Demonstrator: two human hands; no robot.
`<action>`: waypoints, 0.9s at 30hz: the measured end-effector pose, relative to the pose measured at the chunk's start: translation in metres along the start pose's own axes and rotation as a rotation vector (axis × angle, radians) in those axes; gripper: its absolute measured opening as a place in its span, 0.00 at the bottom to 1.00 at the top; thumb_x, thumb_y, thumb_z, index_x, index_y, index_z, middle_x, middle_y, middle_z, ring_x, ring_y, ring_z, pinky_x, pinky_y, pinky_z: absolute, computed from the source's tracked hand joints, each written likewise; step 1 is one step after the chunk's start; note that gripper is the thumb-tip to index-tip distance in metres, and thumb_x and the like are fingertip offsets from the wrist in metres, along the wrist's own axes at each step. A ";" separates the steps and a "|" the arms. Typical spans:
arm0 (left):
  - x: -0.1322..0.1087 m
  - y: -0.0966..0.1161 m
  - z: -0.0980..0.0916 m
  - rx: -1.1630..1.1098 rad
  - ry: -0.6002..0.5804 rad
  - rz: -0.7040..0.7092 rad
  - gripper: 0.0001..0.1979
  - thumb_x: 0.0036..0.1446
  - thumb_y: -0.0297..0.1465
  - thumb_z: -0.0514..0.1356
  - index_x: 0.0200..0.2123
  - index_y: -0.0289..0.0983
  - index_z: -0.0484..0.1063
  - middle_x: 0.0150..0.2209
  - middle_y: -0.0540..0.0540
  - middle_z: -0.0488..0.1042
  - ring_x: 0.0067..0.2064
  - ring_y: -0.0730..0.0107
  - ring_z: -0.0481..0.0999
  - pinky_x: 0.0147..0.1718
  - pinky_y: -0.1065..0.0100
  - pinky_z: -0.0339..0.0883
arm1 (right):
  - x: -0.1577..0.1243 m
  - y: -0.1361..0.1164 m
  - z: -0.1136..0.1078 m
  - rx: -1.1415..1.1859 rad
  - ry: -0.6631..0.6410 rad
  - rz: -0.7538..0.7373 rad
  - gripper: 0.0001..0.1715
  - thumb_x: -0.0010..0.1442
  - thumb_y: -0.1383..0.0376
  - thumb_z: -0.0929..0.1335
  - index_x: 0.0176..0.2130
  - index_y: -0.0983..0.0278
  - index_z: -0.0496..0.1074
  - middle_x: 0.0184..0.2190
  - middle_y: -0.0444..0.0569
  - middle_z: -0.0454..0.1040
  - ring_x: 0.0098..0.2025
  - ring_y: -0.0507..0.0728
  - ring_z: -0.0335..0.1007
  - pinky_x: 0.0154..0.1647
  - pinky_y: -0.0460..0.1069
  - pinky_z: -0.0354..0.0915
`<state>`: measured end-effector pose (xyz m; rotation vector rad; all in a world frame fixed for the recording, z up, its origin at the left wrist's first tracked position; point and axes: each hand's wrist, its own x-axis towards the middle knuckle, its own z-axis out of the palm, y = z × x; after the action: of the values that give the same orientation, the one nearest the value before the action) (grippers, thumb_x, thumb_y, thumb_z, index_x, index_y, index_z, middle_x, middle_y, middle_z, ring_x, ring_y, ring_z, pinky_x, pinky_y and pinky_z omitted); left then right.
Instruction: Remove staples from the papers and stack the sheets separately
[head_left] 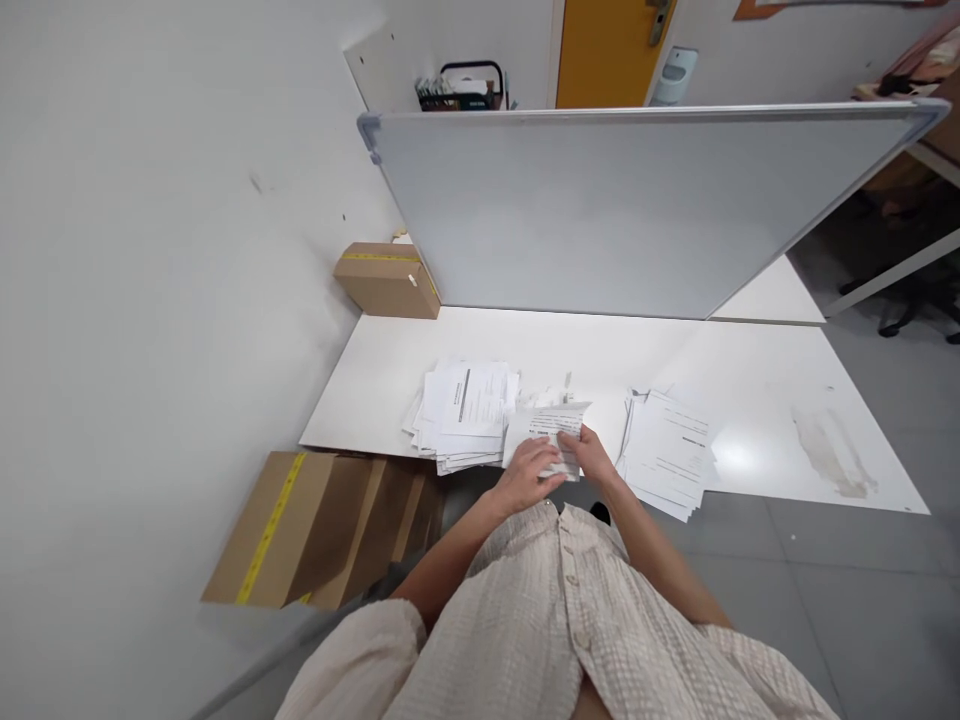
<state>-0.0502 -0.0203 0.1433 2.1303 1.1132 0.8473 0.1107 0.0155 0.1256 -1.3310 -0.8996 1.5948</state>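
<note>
A printed sheet of paper (536,421) lies at the front edge of the white table, its upper right part bent upward. My left hand (529,474) rests on the lower part of the sheet with its fingers stretched out. At the right side, my right hand (591,455) pinches the sheet's edge between thumb and fingers. To the left is a loose stack of printed papers (480,395). Another fanned stack of papers (667,450) sits to the right, its lower corner reaching past the table edge.
The white table (757,400) has a smudged patch at its right. A whiteboard (600,210) stands along its back. One cardboard box (386,290) sits at the back left corner; larger cardboard boxes (281,530) stand left, below the tabletop. A wall borders the left side.
</note>
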 end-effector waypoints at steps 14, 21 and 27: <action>0.029 -0.052 -0.027 -0.876 0.020 -0.554 0.23 0.43 0.42 0.64 0.39 0.31 0.73 0.37 0.42 0.77 0.42 0.60 0.74 0.48 0.57 0.62 | -0.012 0.003 -0.031 -0.161 -0.032 -0.123 0.18 0.48 0.58 0.69 0.39 0.62 0.74 0.39 0.49 0.76 0.45 0.62 0.69 0.46 0.56 0.63; 0.029 -0.052 0.010 -0.660 0.122 -0.451 0.18 0.47 0.38 0.61 0.39 0.33 0.70 0.38 0.43 0.75 0.42 0.65 0.72 0.46 0.63 0.62 | -0.001 0.020 -0.044 -0.179 0.142 -0.123 0.16 0.44 0.59 0.70 0.33 0.65 0.74 0.34 0.51 0.77 0.40 0.63 0.70 0.43 0.57 0.63; 0.028 -0.058 0.028 -0.662 0.149 -0.431 0.17 0.48 0.36 0.59 0.40 0.34 0.65 0.39 0.43 0.72 0.43 0.67 0.70 0.46 0.64 0.62 | 0.005 0.042 -0.047 -0.173 0.178 -0.119 0.19 0.43 0.59 0.69 0.36 0.66 0.73 0.36 0.52 0.76 0.40 0.62 0.70 0.41 0.56 0.64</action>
<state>-0.0442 0.0258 0.0905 1.2496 1.1081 0.9986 0.1501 0.0045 0.0768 -1.4846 -1.0041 1.3100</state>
